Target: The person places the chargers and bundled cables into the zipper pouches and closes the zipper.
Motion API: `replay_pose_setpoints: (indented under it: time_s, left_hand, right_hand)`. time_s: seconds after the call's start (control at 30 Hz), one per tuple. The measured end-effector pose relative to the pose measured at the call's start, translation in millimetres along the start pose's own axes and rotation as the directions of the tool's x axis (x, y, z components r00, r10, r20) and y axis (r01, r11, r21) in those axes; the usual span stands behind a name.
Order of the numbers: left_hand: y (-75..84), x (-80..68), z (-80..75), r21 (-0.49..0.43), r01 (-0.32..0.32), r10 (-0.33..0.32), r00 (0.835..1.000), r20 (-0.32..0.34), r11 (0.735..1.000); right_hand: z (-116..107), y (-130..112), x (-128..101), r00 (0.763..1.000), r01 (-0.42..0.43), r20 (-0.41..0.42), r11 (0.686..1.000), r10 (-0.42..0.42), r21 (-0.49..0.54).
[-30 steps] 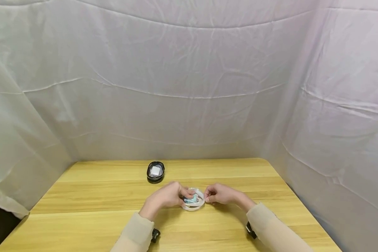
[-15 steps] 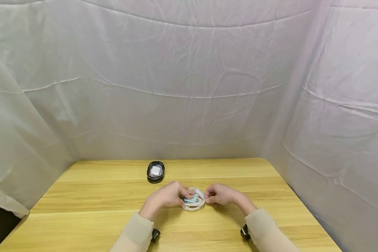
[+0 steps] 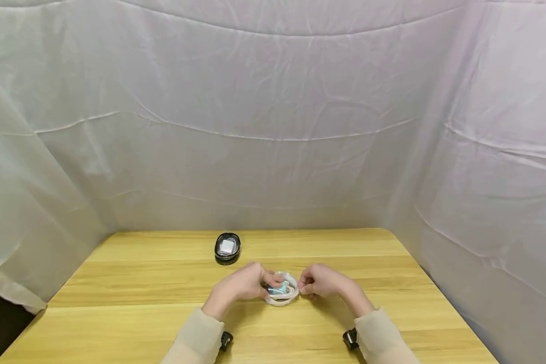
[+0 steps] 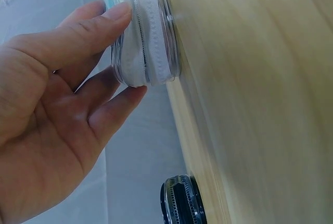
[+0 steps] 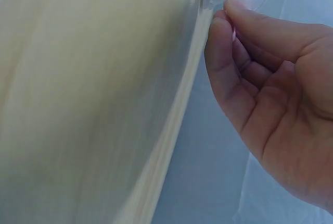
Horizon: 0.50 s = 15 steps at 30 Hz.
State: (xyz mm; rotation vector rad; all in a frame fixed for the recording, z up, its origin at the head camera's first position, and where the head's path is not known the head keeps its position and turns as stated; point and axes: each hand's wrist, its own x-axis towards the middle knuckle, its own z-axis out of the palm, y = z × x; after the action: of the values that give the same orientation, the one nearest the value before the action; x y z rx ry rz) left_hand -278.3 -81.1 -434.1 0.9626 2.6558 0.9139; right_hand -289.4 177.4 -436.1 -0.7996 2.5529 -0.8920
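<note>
A small clear zipper pouch [image 3: 279, 298] with a white zipper band stands on the table in front of me, a teal item [image 3: 278, 289] visible inside. My left hand [image 3: 243, 284] grips its left side. In the left wrist view the thumb lies by the zipper teeth [image 4: 139, 26], with other fingers at the pouch's edge and end. At the right end of the pouch, my right hand [image 3: 323, 282] pinches a small part, seemingly the zipper pull, between thumb and forefinger. The fingertips mostly hide that part.
A black-rimmed clear zipper pouch [image 3: 227, 257] stands farther back to the left, holding a white square item [image 3: 227, 246]. The wooden table [image 3: 164, 323] ends at a pale cloth [image 3: 255, 167] behind and at the sides.
The right wrist and forearm have swung a little inward, to the left, while the fingers keep pinching. My left hand keeps its grip on the pouch. The head view has shifted slightly.
</note>
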Motion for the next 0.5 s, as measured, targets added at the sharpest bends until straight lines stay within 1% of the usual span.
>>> replay_pose_setpoints:
  time_s: [0.17, 0.3, 0.5]
  left_hand:
    - [-1.8, -2.6, -1.1, 0.007, 0.01, -0.01, 1.0, -0.005, 1.0]
    - [-1.4, -2.8, -1.8, 0.01, 0.009, -0.009, 1.0, 0.0, 1.0]
    - [3.0, -4.2, -2.6, 0.066, -0.028, 0.027, 1.0, 0.01, 0.997]
  right_hand:
    - [2.2, -5.2, -0.2, 1.0, 0.016, -0.002, 1.0, -0.016, 0.002]
    - [3.6, -8.7, -2.1, 1.0, 0.015, -0.004, 1.0, -0.015, -0.019]
    - [6.7, -8.7, -5.3, 1.0, 0.014, -0.006, 0.999, -0.014, -0.045]
